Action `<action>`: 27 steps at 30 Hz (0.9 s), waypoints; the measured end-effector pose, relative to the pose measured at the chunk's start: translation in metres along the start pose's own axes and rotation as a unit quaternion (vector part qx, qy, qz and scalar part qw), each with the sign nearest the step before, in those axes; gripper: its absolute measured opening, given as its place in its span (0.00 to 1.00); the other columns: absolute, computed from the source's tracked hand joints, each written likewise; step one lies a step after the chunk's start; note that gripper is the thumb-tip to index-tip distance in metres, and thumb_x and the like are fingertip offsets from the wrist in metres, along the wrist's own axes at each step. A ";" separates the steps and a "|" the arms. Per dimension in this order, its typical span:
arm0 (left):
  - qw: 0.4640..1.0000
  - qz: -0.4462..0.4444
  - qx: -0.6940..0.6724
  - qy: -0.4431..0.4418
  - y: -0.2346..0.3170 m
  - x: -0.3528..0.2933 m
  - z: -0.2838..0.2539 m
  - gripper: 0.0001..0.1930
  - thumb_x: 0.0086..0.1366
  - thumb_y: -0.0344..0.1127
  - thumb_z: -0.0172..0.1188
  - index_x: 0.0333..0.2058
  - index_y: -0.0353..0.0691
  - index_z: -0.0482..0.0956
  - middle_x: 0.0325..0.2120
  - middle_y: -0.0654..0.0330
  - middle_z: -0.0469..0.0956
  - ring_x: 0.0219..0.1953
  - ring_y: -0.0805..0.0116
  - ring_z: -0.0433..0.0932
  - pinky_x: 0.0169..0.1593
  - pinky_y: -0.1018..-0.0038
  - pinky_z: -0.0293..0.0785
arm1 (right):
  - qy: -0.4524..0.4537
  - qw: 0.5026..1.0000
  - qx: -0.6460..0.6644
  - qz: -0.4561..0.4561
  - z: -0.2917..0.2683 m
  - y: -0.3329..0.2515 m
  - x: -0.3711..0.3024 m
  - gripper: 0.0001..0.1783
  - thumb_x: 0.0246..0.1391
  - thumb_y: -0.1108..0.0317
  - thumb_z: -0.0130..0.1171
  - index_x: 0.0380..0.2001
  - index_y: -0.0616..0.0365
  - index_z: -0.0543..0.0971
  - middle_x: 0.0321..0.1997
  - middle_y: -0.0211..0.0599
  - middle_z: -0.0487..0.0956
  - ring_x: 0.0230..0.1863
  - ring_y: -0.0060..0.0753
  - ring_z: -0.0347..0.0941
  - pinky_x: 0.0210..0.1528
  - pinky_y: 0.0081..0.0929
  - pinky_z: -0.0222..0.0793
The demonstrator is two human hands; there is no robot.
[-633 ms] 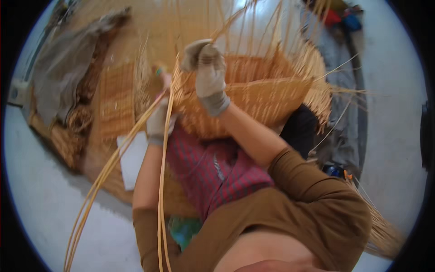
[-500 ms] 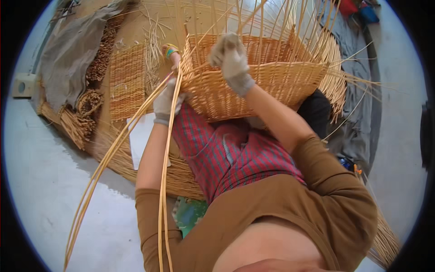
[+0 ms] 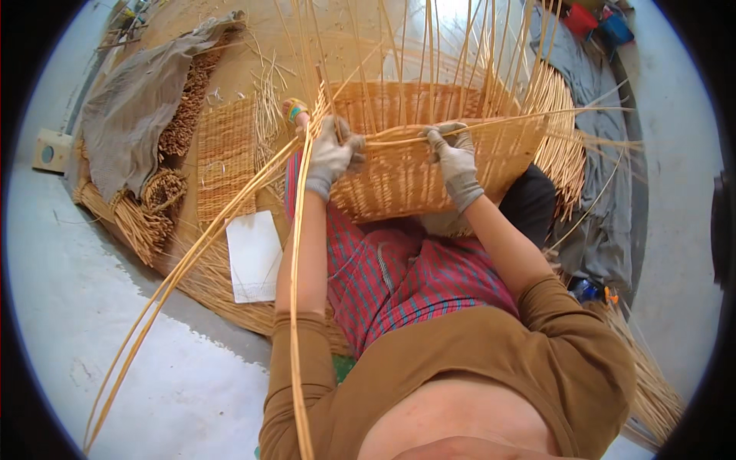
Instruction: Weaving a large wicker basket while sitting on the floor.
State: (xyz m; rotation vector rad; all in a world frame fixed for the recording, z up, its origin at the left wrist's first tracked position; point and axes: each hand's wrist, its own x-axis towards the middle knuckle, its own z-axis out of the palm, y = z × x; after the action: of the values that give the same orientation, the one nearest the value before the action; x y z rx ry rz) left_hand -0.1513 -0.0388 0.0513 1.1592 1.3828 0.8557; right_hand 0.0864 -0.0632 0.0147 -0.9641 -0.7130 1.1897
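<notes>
Covering part of the pale floor (image 3: 176, 368), brown matting (image 3: 222, 57) spreads left. Across the far edge of the lap (image 3: 418, 280) sits a golden wicker basket (image 3: 410, 184), close-woven, slender stakes (image 3: 430, 46) rising. The right hand (image 3: 457, 159), raised earlier, is down; it and the left hand (image 3: 330, 159), apart, pinch a long strand (image 3: 395, 141) at the near rim.

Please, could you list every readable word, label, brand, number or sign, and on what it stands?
There is none that can be read.
The basket and the gloves show no lettering.
Any marks on the white sheet are too faint to read.
</notes>
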 end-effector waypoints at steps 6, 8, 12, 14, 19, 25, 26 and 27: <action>0.992 0.008 -0.104 0.071 -0.008 0.017 0.036 0.14 0.67 0.35 0.63 0.31 0.43 0.64 0.22 0.64 0.70 0.17 0.67 0.78 0.17 0.73 0.79 | -0.149 0.733 -0.502 -0.435 0.142 -0.060 0.088 0.27 0.61 0.73 0.52 0.63 0.49 0.65 0.50 0.49 0.78 0.52 0.42 0.77 0.52 0.36 0.73; 0.987 -0.058 -0.126 0.084 0.006 0.010 0.036 0.15 0.65 0.32 0.65 0.29 0.42 0.63 0.22 0.64 0.70 0.16 0.67 0.78 0.18 0.72 0.81 | -0.181 0.814 -0.450 -0.319 0.119 -0.047 0.098 0.29 0.60 0.73 0.53 0.64 0.47 0.64 0.50 0.47 0.79 0.50 0.40 0.77 0.50 0.34 0.74; 0.994 -0.049 -0.061 0.082 -0.009 0.012 0.022 0.14 0.61 0.29 0.68 0.32 0.40 0.67 0.25 0.60 0.74 0.20 0.66 0.80 0.19 0.73 0.82 | -0.154 0.971 0.077 -0.167 -0.014 -0.001 0.043 0.12 0.69 0.63 0.48 0.52 0.50 0.66 0.33 0.36 0.80 0.33 0.31 0.79 0.32 0.27 0.76; 0.995 -0.008 -0.021 0.101 0.006 0.005 0.017 0.16 0.59 0.34 0.70 0.34 0.39 0.69 0.27 0.58 0.75 0.21 0.65 0.80 0.20 0.73 0.81 | -0.083 0.992 -0.031 -0.089 -0.037 -0.001 0.007 0.11 0.71 0.60 0.45 0.51 0.52 0.66 0.28 0.37 0.80 0.28 0.33 0.80 0.31 0.31 0.77; 0.887 0.109 0.281 0.351 0.017 0.020 0.035 0.29 0.51 0.52 0.76 0.41 0.36 0.73 0.35 0.52 0.78 0.28 0.65 0.80 0.27 0.73 0.76 | -0.126 0.987 0.079 -0.058 0.023 -0.031 -0.028 0.10 0.70 0.61 0.47 0.45 0.54 0.71 0.30 0.37 0.81 0.33 0.33 0.81 0.27 0.25 0.75; 0.868 0.408 -0.031 0.282 0.019 0.011 0.061 0.19 0.66 0.40 0.64 0.52 0.37 0.74 0.41 0.60 0.78 0.40 0.74 0.77 0.35 0.75 0.75 | -0.096 0.994 -0.059 0.005 -0.053 -0.043 0.019 0.06 0.67 0.63 0.53 0.40 0.52 0.74 0.39 0.35 0.83 0.39 0.27 0.81 0.23 0.16 0.73; 0.910 0.353 -0.112 0.183 0.020 0.009 0.084 0.13 0.71 0.28 0.54 0.53 0.38 0.75 0.45 0.62 0.77 0.44 0.75 0.76 0.36 0.77 0.76 | -0.011 0.999 -0.035 0.009 -0.067 -0.037 0.025 0.03 0.65 0.66 0.55 0.40 0.51 0.75 0.40 0.35 0.83 0.39 0.26 0.81 0.23 0.17 0.73; 0.933 0.341 0.069 0.089 -0.007 0.026 0.079 0.13 0.71 0.31 0.54 0.53 0.39 0.76 0.43 0.62 0.79 0.40 0.75 0.78 0.33 0.77 0.77 | 0.063 0.998 -0.010 0.023 -0.066 -0.033 0.020 0.03 0.63 0.69 0.58 0.39 0.51 0.75 0.41 0.36 0.84 0.38 0.25 0.81 0.23 0.17 0.73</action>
State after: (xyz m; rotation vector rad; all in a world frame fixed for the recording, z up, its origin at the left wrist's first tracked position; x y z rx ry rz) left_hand -0.0728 -0.0245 0.0255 1.7528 1.1947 1.3937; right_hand 0.1632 -0.0625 0.0150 -1.0669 -0.6050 1.1525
